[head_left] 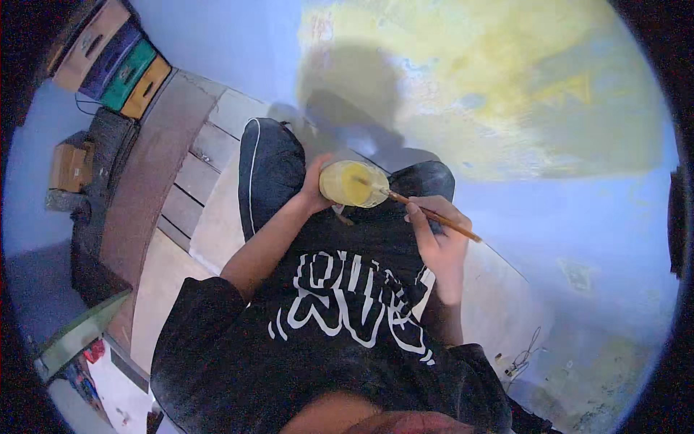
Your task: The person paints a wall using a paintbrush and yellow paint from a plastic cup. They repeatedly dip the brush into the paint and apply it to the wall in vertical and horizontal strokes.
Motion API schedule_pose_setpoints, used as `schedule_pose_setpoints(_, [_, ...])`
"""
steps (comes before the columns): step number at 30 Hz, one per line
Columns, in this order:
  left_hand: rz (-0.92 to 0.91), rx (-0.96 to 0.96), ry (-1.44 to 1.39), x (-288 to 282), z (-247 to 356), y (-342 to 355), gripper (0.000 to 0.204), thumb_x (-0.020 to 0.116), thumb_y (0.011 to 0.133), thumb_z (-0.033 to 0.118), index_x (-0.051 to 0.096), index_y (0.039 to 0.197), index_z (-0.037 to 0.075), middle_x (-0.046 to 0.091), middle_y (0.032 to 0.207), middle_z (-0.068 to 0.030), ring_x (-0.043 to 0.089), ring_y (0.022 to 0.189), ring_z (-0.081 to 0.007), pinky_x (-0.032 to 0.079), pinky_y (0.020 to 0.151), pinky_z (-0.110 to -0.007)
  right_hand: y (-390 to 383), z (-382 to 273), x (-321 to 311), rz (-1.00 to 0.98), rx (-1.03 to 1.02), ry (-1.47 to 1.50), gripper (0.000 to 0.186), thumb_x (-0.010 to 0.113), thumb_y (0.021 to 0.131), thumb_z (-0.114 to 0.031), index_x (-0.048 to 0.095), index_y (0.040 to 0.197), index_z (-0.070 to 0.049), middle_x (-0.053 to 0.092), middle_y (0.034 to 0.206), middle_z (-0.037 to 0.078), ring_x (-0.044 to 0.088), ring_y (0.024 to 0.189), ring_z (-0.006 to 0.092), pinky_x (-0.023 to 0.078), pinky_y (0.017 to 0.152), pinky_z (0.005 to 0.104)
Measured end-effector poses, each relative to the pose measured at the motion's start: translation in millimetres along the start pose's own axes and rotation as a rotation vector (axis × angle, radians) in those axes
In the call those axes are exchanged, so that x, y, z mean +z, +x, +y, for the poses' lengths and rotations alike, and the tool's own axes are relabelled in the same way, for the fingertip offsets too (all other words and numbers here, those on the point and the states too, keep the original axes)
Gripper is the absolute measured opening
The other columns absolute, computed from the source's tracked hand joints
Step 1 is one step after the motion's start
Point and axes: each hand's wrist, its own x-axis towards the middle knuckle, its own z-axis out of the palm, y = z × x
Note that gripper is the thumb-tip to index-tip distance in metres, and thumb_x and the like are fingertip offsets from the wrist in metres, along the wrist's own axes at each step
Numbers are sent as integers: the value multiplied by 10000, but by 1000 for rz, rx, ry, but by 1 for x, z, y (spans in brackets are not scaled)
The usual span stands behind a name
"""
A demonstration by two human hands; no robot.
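My left hand (315, 184) is wrapped round the left side of a clear cup (334, 185) that holds yellow paint (353, 182). My right hand (438, 230) grips the wooden handle of a paintbrush (434, 215) between thumb and fingers. The brush's head end reaches into the cup and touches the paint, while the handle slants down to the right. Both hands are above my lap, between my bent knees. Beyond them, the pale blue wall carries a large patch of yellow paint (506, 94) with uneven edges.
On the far left stands a drawer unit (130, 72) with coloured fronts. A cardboard box (72, 166) sits below it, beside dark items. Long boards and light floor tiles (181, 199) lie to my left. Thin wires (526, 354) are at the lower right near the wall.
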Motion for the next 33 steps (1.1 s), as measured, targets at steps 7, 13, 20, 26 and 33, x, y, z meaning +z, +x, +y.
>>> schedule_pose_setpoints(7, [-84,-35,-52,10,2,-15,736,390,877,625,518,1320,52,581,1291,-151,583,1150,-326,447,982,-472,-2,14,-7,130,-28,99,64,621,909,-38,642,897,21,669,788,108,653,685,158,505,639,272])
schedule_pose_setpoints(13, [-62,-8,-49,13,3,-14,721,408,856,621,551,1283,58,613,1238,-140,620,1074,-320,497,904,-461,3,13,-34,306,-25,366,125,542,966,-64,546,882,29,590,771,120,601,643,166,559,623,323])
schedule_pose_setpoints(20, [-71,-38,42,-5,-2,-1,720,369,853,664,580,1250,102,671,1099,-88,670,872,-261,498,578,-368,4,17,-48,335,-79,351,128,541,966,-86,519,879,6,569,801,122,576,630,175,535,598,321])
schedule_pose_setpoints(26, [-49,-25,-37,-3,0,-1,728,403,858,632,564,1265,52,628,1216,-158,616,1087,-346,499,929,-476,7,18,-61,270,-138,313,113,520,964,-66,513,872,0,562,792,124,558,617,168,492,581,303])
schedule_pose_setpoints(33, [-20,-24,28,3,-4,-6,727,351,878,643,524,1321,93,619,1237,-109,630,1072,-285,510,838,-431,5,11,-70,268,-164,293,122,530,955,-77,502,862,-2,549,774,129,542,608,168,474,550,286])
